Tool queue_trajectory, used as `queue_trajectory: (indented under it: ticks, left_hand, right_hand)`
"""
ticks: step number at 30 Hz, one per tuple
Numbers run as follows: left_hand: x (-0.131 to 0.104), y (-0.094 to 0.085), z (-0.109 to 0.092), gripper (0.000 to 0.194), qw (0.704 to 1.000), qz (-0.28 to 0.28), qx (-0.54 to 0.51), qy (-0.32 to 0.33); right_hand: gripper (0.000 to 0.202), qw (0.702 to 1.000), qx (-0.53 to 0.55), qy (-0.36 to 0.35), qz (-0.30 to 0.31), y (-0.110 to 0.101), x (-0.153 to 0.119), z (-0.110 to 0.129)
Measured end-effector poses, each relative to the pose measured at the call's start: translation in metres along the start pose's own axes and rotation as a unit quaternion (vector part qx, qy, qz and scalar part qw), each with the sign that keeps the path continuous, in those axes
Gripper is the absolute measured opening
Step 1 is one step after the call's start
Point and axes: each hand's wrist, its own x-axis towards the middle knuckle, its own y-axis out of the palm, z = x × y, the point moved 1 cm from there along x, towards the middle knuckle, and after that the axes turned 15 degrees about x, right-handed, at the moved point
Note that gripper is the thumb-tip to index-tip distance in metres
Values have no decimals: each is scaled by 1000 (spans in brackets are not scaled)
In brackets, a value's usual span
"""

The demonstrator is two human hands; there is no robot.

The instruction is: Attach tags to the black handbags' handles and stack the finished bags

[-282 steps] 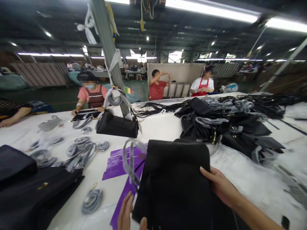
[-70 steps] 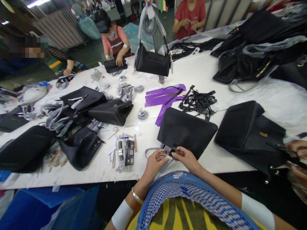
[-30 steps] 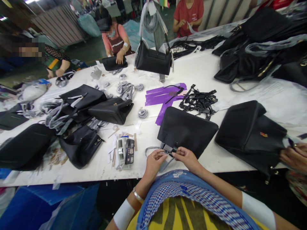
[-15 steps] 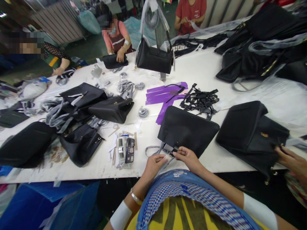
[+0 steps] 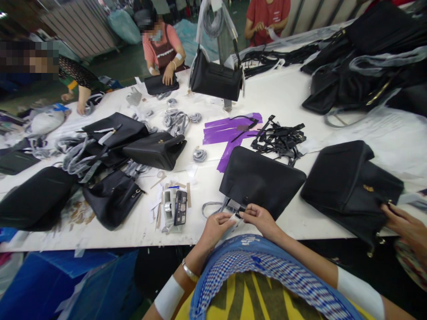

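A black handbag (image 5: pixel 262 178) lies flat on the table in front of me, its near edge close to my fingers. Both hands meet at that edge over a short black strap end (image 5: pixel 237 214), partly wrapped in clear film. My left hand (image 5: pixel 216 227) pinches the strap's wrapped end from the left. From the right, my right hand (image 5: pixel 262 220) has thumb and fingers closed on the strap. The fingertips nearly touch and hide the exact grip. A grey-wrapped strap (image 5: pixel 213 205) loops out beside the bag's left corner.
Left of my hands sits a tape dispenser (image 5: pixel 169 208) beside a black box-like item (image 5: pixel 180 208). Purple tape strips (image 5: pixel 216 133) and a pile of black straps (image 5: pixel 280 138) lie beyond the bag. A co-worker's hand (image 5: pixel 402 222) grips another black bag (image 5: pixel 343 186) at right.
My two hands have drawn slightly closer together at the strap end, the left shifting a little right. The handbag stays put. At the far left, a co-worker's arms have moved.
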Motion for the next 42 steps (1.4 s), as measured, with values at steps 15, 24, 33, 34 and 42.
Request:
queue_trajectory:
  ticks: [15, 24, 33, 34, 42]
  left_hand:
    - [1, -2, -6, 37, 1000, 8, 10, 26]
    - [3, -1, -3, 40, 1000, -4, -3, 10]
    - [7, 0, 3, 34, 1000, -10, 16, 4]
    - [8, 0, 4, 35, 1000, -12, 15, 2]
    - [10, 2, 4, 34, 999, -41, 19, -4]
  right_hand:
    - [38, 996, 69, 38, -31, -2, 1, -3]
    - [41, 1000, 0, 9, 2, 2, 2, 2]
    - [31, 966, 158, 187, -79, -9, 9, -10]
    - [28, 965, 165, 184, -85, -10, 10, -12]
    - [38, 994, 13, 7, -106, -9, 11, -14]
